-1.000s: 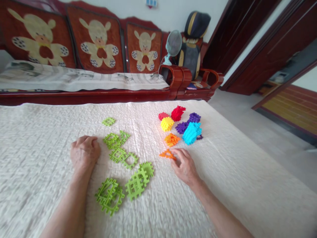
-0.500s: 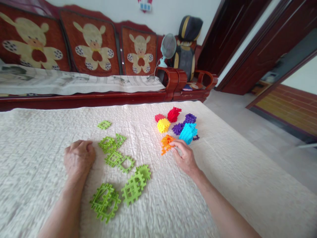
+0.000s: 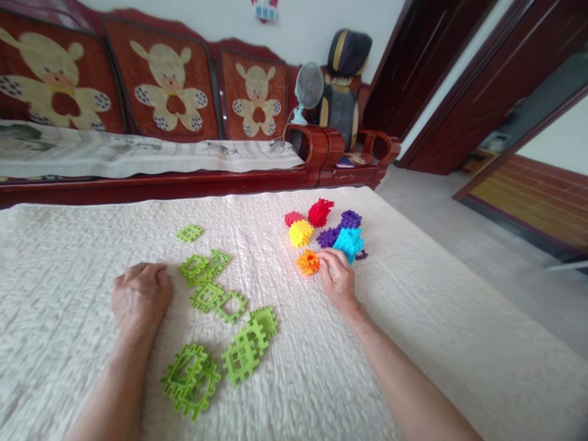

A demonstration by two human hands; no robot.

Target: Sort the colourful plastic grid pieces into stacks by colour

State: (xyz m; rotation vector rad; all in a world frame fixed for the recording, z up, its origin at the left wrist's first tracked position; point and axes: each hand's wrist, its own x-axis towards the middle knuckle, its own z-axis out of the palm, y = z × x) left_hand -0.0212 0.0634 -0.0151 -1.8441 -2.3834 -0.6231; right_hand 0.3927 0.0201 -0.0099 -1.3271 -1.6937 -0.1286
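Observation:
My left hand [image 3: 141,295] rests on the white quilted cover, its fingers curled in and nothing showing in them. To its right lie flat green interlocking building pieces [image 3: 207,295], some square frames and one triangle. Nearer me is a green pile [image 3: 193,376], and beside it a row of overlapping green pieces [image 3: 245,349]. My right hand [image 3: 339,277] pinches the right edge of a small orange stack of interlocking pieces [image 3: 307,262]. Just behind that hand stands a light blue stack [image 3: 350,243]. A yellow stack [image 3: 301,233] sits beyond the orange one.
Red pieces [image 3: 320,212], pink pieces [image 3: 294,218] and purple pieces [image 3: 350,219] lie at the far right of the covered table [image 3: 441,318]. Behind stands a wooden sofa with bear cushions [image 3: 169,86], a small fan [image 3: 309,86] and a chair [image 3: 340,113].
An orange piece that hung toward me at the stack's near side now sits in with the stack, which looks more compact. My right hand has shifted slightly; my left stays put.

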